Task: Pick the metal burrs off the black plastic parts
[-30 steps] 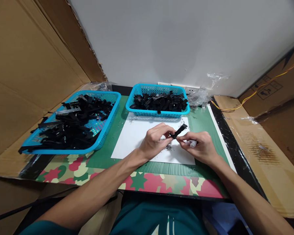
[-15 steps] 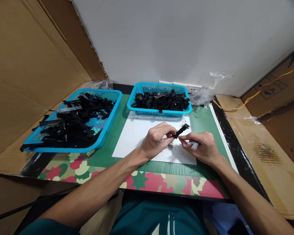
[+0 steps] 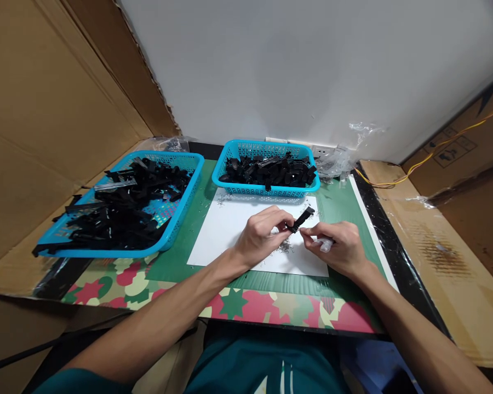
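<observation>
A narrow black part (image 3: 303, 217) is pinched in my left hand (image 3: 267, 232), its free end tilted up to the right above a white sheet (image 3: 219, 230). Close to the part's lower end, my right hand (image 3: 339, 243) has thumb and forefinger pressed together; anything between those fingertips is too small to make out. A crumpled whitish plastic piece (image 3: 324, 244) is tucked in that same hand. Tiny metal bits (image 3: 285, 246) lie in a small pile on the sheet beneath my hands.
Two blue baskets hold many black parts: a large one (image 3: 181, 219) at the left and a smaller one (image 3: 267, 189) at the back. Clear plastic bags (image 3: 334, 163) lie at the back right. A yellow cable (image 3: 417, 164) crosses the cardboard at the right.
The whole view has shifted very slightly. Both hands keep nearly the same pose, and the black part tilts slightly more upright.
</observation>
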Demonstrator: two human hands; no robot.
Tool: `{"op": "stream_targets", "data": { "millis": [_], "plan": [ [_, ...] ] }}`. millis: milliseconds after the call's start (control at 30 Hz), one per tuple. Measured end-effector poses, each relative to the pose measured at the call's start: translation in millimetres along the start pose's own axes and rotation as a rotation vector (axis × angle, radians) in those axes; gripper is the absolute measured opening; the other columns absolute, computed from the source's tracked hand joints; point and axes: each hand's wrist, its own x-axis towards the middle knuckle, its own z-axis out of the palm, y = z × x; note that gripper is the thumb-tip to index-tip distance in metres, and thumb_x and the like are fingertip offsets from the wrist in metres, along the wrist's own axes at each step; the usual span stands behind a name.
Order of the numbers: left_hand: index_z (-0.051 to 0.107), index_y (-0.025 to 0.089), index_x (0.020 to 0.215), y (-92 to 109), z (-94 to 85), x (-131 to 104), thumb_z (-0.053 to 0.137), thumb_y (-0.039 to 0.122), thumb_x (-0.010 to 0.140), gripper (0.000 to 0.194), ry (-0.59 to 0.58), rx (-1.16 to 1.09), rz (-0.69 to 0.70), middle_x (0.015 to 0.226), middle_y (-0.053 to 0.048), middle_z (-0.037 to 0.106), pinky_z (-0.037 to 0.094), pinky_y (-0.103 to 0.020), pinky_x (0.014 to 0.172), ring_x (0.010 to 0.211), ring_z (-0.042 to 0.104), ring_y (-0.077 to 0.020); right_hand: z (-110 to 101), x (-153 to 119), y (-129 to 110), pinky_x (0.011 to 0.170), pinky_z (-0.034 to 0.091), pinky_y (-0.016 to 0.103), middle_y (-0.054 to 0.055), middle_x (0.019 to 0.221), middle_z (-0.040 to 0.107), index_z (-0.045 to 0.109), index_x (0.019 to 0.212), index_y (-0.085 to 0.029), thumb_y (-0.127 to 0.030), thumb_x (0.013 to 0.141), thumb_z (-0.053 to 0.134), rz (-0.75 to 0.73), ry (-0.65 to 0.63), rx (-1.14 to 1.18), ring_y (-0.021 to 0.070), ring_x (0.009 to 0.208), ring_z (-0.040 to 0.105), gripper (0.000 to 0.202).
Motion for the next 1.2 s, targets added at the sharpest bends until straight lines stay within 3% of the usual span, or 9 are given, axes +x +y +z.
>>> {"op": "stream_targets", "data": {
  "millis": [433,733,867,967,1100,1200],
  "plan": [
    [0.069,0.018,0.1,-2.1,0.9,-2.5,0.066,-0.001,0.087,0.023,-0.025,-0.01,0.012,0.084,-0.003,0.071,0.054,-0.028,0.068,0.077,0.066,-0.0163,-1.0,-1.1,0.9,0.046,0.044,0.02,-0.003,0.059,0.073,0.068,0.071,-0.023,-0.015,0.087,0.068,0.048,-0.09,0.15,0.0094,0.042,0.06,0.017],
    [0.07,0.018,0.103,-4.0,-4.1,-3.2,0.067,0.0,0.087,0.024,-0.106,-0.059,0.038,0.089,-0.005,0.074,0.056,-0.03,0.07,0.083,0.069,-0.0186,-5.5,0.6,5.9,0.057,0.054,0.02,0.003,0.079,0.083,0.078,0.084,-0.02,-0.013,0.091,0.073,0.066,-0.162,0.327,0.0149,0.062,0.077,0.011],
    [0.071,0.017,0.096,-1.3,-3.0,-0.6,0.067,0.001,0.087,0.019,-0.124,-0.1,-0.061,0.088,-0.004,0.074,0.056,-0.028,0.068,0.078,0.069,-0.0168,-7.6,2.3,5.1,0.057,0.052,0.022,0.002,0.081,0.083,0.08,0.087,-0.023,-0.018,0.091,0.077,0.112,-0.134,0.312,0.0148,0.063,0.075,0.007],
    [0.07,0.017,0.096,0.2,-0.3,1.5,0.072,0.005,0.088,0.014,-0.115,-0.112,-0.169,0.088,-0.002,0.074,0.055,-0.025,0.066,0.077,0.07,-0.0153,-15.0,5.2,4.1,0.056,0.047,0.024,0.0,0.079,0.079,0.081,0.097,-0.023,-0.028,0.091,0.079,0.226,-0.123,0.289,0.0127,0.057,0.066,0.008],
    [0.068,0.018,0.102,1.0,1.9,4.6,0.076,0.022,0.093,0.013,-0.218,-0.096,-0.312,0.093,-0.002,0.075,0.053,-0.027,0.07,0.08,0.069,-0.0157,-24.9,8.5,9.4,0.058,0.042,0.028,0.001,0.079,0.068,0.077,0.105,-0.02,-0.044,0.105,0.058,0.386,-0.114,0.397,0.0145,0.062,0.056,0.03],
    [0.069,0.019,0.106,0.9,1.8,6.9,0.071,0.029,0.098,0.013,-0.298,-0.097,-0.367,0.102,-0.004,0.075,0.055,-0.03,0.078,0.091,0.071,-0.0185,-26.1,9.9,14.9,0.071,0.045,0.033,0.005,0.088,0.063,0.075,0.102,-0.021,-0.049,0.11,0.044,0.381,-0.116,0.495,0.019,0.078,0.057,0.042]
  ]
}}
